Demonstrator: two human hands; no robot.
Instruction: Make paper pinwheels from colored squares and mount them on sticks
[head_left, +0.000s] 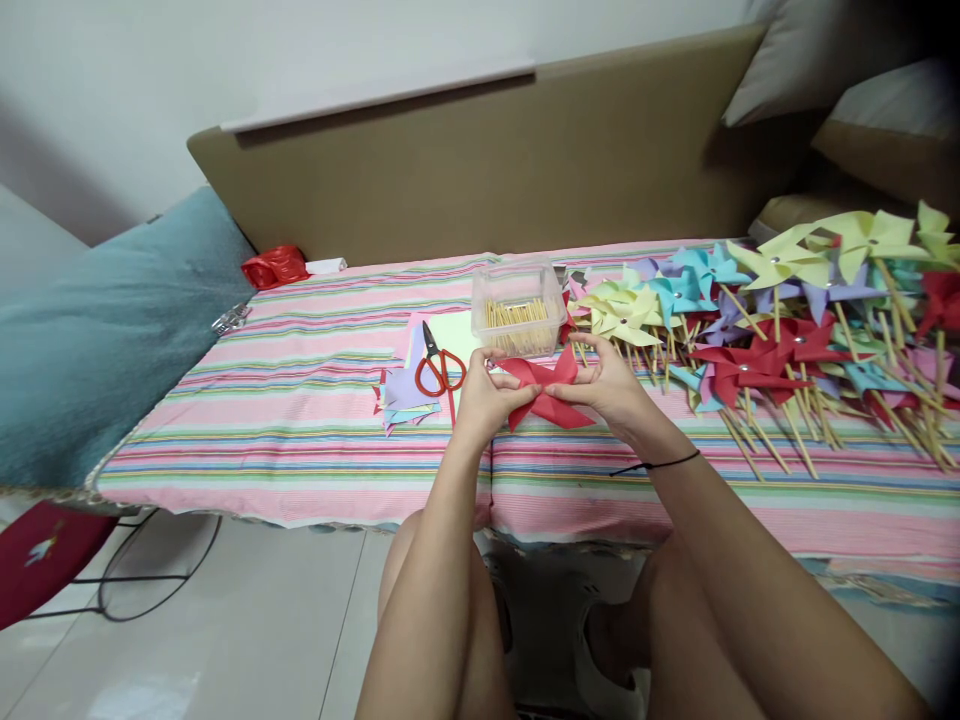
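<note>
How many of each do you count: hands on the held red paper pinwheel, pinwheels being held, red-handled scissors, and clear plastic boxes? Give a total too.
Hands: 2 (left hand, right hand)
Held red paper pinwheel: 1
Red-handled scissors: 1
Clear plastic box: 1
Total: 5

A red paper pinwheel [549,376], its blades folded toward the middle and pointed tips spread outward, is pinched near its centre between the left hand [486,395] and right hand [616,393]
</note>
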